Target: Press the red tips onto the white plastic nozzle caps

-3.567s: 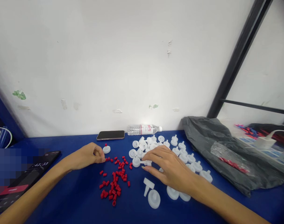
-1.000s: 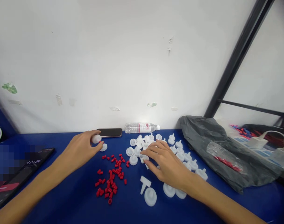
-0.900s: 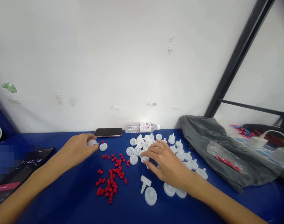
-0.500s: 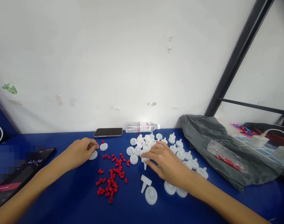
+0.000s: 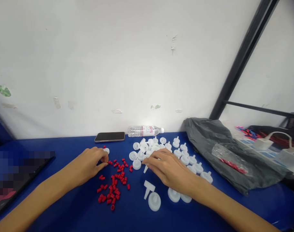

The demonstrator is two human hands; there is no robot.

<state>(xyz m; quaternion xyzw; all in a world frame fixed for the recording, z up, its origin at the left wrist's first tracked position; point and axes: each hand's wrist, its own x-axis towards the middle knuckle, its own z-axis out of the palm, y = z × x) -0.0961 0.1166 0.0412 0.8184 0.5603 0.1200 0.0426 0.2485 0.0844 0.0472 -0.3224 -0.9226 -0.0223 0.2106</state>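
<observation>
My left hand (image 5: pixel 92 164) reaches to the upper left edge of the scattered red caps (image 5: pixel 115 182), its thumb and index finger pinched near a red cap. A white lid with a red tip (image 5: pixel 107 150) stands just behind its fingers. My right hand (image 5: pixel 163 164) has its fingers closed around a white nozzle cap (image 5: pixel 145 168), whose spout points down out of the fingertips. Behind and to the right of that hand lies a pile of white nozzle caps (image 5: pixel 184 154). Two more white caps (image 5: pixel 154 202) lie in front of it.
A dark phone (image 5: pixel 109 137) and a clear bottle (image 5: pixel 144 131) lie along the wall. At the left is a larger dark device (image 5: pixel 21 177). A grey plastic bag (image 5: pixel 205 138) with a clear packet of red pieces (image 5: pixel 231 161) covers the right side, beside white chargers (image 5: pixel 263 143).
My left hand has moved right and forward from the white lid to the red caps. My right hand stays near the pile, and the cap at its fingertips has tilted. The view has shifted slightly.
</observation>
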